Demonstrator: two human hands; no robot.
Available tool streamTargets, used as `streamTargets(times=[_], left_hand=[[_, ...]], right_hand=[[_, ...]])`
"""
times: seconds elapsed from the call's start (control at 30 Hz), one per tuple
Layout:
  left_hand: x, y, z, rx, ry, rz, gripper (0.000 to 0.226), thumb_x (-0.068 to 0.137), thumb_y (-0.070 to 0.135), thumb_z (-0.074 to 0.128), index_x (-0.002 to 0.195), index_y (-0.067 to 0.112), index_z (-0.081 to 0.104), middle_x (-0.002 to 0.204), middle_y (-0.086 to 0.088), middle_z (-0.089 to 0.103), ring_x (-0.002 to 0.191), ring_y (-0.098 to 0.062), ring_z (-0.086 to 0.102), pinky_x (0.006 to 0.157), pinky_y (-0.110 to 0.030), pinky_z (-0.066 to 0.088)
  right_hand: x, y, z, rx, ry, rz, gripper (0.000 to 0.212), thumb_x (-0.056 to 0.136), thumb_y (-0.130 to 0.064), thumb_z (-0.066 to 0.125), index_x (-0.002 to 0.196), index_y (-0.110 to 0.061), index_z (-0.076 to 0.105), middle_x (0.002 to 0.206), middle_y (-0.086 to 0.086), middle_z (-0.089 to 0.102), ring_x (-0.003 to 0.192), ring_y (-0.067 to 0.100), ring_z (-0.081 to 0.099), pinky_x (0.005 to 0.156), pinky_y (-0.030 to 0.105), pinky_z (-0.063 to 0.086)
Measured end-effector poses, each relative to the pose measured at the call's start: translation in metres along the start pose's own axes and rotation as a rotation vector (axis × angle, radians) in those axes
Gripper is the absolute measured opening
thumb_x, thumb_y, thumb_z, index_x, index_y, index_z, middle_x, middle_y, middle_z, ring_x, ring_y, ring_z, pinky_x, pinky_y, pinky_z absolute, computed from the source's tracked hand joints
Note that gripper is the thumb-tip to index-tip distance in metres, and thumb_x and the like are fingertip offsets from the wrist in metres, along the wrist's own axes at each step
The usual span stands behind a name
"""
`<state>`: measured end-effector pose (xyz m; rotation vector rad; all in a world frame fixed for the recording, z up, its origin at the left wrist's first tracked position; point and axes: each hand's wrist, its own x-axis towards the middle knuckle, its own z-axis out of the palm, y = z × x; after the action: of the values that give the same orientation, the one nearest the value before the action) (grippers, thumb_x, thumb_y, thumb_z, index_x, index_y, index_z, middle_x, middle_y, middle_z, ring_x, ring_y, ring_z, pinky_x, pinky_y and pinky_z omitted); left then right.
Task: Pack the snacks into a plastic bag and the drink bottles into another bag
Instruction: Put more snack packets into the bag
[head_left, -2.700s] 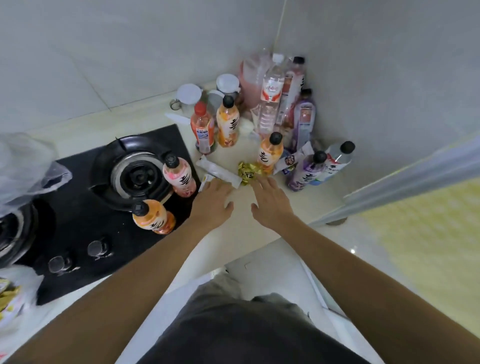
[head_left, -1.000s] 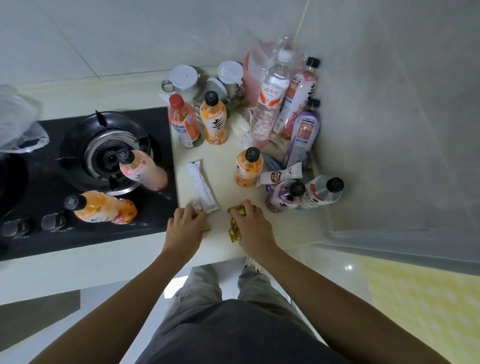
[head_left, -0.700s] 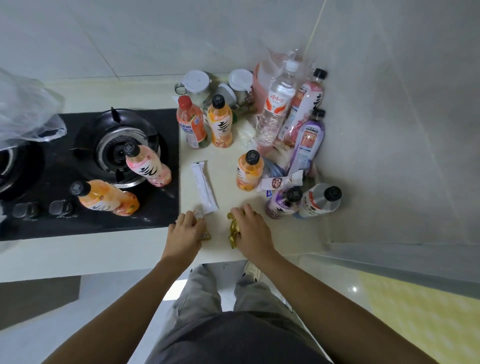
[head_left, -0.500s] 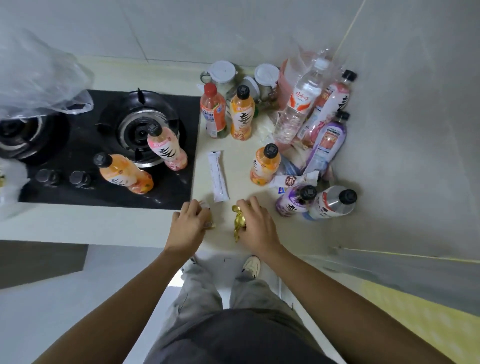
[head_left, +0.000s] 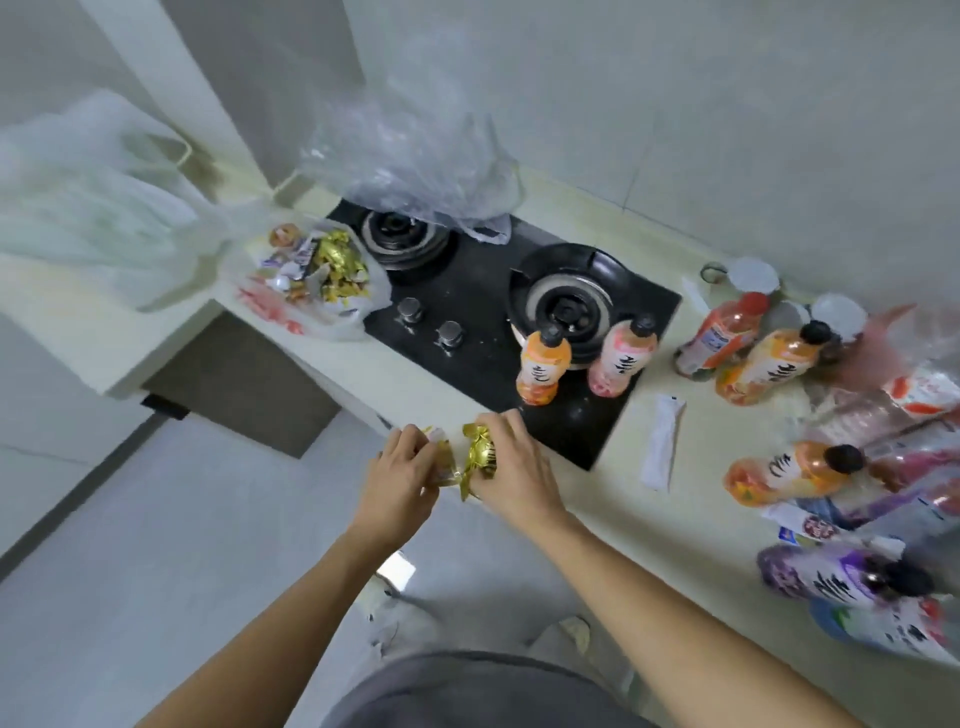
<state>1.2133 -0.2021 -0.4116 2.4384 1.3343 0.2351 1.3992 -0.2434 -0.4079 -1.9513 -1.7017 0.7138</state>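
Observation:
My right hand (head_left: 511, 470) is shut on gold-wrapped candies (head_left: 480, 453) just off the counter's front edge. My left hand (head_left: 402, 475) is shut on a few small wrapped snacks (head_left: 441, 452) beside it. A plastic bag of snacks (head_left: 317, 280) lies open on the counter to the left of the stove. A clear empty bag (head_left: 415, 161) rests over the far-left burner. Two drink bottles (head_left: 543, 364) stand on the stove's front right. Several more bottles (head_left: 769, 358) crowd the counter on the right. A white stick packet (head_left: 662, 441) lies between the stove and those bottles.
The black gas stove (head_left: 483, 291) takes up the counter's middle, knobs at its front. A white plastic bag (head_left: 88, 197) sits at the far left. Two lidded jars (head_left: 753, 275) stand at the back right. The floor lies below the counter's front edge.
Both hands have closed on the candies and small snacks and carried them left, off the counter's edge. The view has swung left, bringing the snack bag into sight.

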Motion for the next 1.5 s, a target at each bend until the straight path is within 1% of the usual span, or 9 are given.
streamTargets(times=[0.27, 0.43, 0.73, 0.97, 1.07, 1.17, 1.27, 1.37, 1.5], left_hand=[[-0.034, -0.178, -0.092, -0.077, 0.142, -0.175, 0.025, 0.075, 0.005, 0.068, 0.084, 0.018, 0.049, 0.099, 0.005, 0.043, 0.087, -0.019, 0.042, 0.061, -0.039, 0.046], [-0.002, -0.254, -0.135, -0.103, 0.205, -0.223, 0.032, 0.079, 0.011, 0.07, 0.08, 0.025, 0.041, 0.095, 0.005, 0.041, 0.086, -0.018, 0.04, 0.064, -0.039, 0.047], [0.12, -0.325, -0.165, -0.127, 0.164, -0.146, 0.03, 0.082, 0.024, 0.068, 0.08, 0.028, 0.038, 0.099, 0.004, 0.043, 0.089, -0.017, 0.042, 0.064, -0.035, 0.046], [0.216, -0.37, -0.169, -0.161, 0.001, -0.111, 0.026, 0.079, 0.028, 0.068, 0.08, 0.023, 0.043, 0.097, 0.001, 0.042, 0.093, -0.023, 0.045, 0.068, -0.045, 0.051], [0.248, -0.38, -0.17, -0.143, -0.066, -0.092, 0.022, 0.074, 0.037, 0.058, 0.084, 0.02, 0.047, 0.1, -0.006, 0.045, 0.096, -0.028, 0.046, 0.068, -0.042, 0.049], [0.269, -0.392, -0.162, -0.113, -0.151, -0.051, 0.024, 0.073, 0.024, 0.062, 0.091, 0.008, 0.058, 0.103, -0.012, 0.048, 0.101, -0.034, 0.046, 0.071, -0.048, 0.051], [0.287, -0.407, -0.154, -0.089, -0.197, -0.006, 0.02, 0.073, 0.015, 0.069, 0.089, 0.012, 0.057, 0.106, -0.011, 0.048, 0.102, -0.032, 0.043, 0.073, -0.048, 0.05], [0.302, -0.42, -0.15, -0.068, -0.237, 0.062, 0.03, 0.074, 0.024, 0.076, 0.085, 0.019, 0.048, 0.108, -0.007, 0.046, 0.102, -0.027, 0.04, 0.073, -0.043, 0.049], [0.315, -0.44, -0.155, -0.039, -0.269, 0.152, 0.035, 0.077, 0.033, 0.079, 0.095, 0.012, 0.058, 0.111, -0.008, 0.049, 0.103, -0.028, 0.044, 0.077, -0.045, 0.051]], right_hand=[[0.116, -0.163, 0.095, 0.058, -0.074, -0.089, 0.061, 0.072, -0.017, 0.077, 0.122, -0.032, 0.047, 0.118, -0.006, 0.046, 0.096, 0.027, 0.062, 0.076, 0.039, 0.05], [0.184, -0.217, 0.11, 0.027, -0.067, -0.052, 0.058, 0.073, -0.021, 0.077, 0.121, -0.031, 0.046, 0.12, -0.004, 0.046, 0.1, 0.027, 0.059, 0.073, 0.035, 0.038], [0.322, -0.225, 0.115, 0.029, 0.017, 0.046, 0.063, 0.068, -0.024, 0.081, 0.123, -0.027, 0.05, 0.125, 0.001, 0.05, 0.118, 0.028, 0.054, 0.099, 0.05, 0.047], [0.408, -0.22, 0.126, -0.097, -0.037, 0.089, 0.064, 0.073, -0.035, 0.084, 0.124, -0.029, 0.045, 0.131, 0.002, 0.047, 0.102, 0.033, 0.063, 0.078, 0.047, 0.055], [0.432, -0.221, 0.133, -0.116, -0.057, 0.121, 0.064, 0.076, -0.032, 0.083, 0.127, -0.029, 0.044, 0.133, 0.002, 0.046, 0.102, 0.034, 0.064, 0.08, 0.048, 0.055], [0.443, -0.22, 0.142, -0.115, -0.105, 0.13, 0.058, 0.08, -0.025, 0.081, 0.126, -0.023, 0.046, 0.132, 0.003, 0.043, 0.105, 0.034, 0.062, 0.08, 0.049, 0.054], [0.449, -0.219, 0.146, -0.205, -0.07, 0.128, 0.05, 0.086, -0.03, 0.078, 0.126, -0.021, 0.049, 0.129, 0.0, 0.044, 0.101, 0.031, 0.065, 0.078, 0.048, 0.057], [0.45, -0.221, 0.149, -0.352, 0.007, 0.166, 0.051, 0.089, -0.038, 0.076, 0.131, -0.021, 0.053, 0.132, -0.003, 0.047, 0.097, 0.026, 0.068, 0.076, 0.043, 0.058], [0.454, -0.231, 0.153, -0.377, 0.049, 0.24, 0.059, 0.091, -0.038, 0.075, 0.143, -0.022, 0.052, 0.151, -0.004, 0.041, 0.109, 0.026, 0.067, 0.081, 0.041, 0.058]])
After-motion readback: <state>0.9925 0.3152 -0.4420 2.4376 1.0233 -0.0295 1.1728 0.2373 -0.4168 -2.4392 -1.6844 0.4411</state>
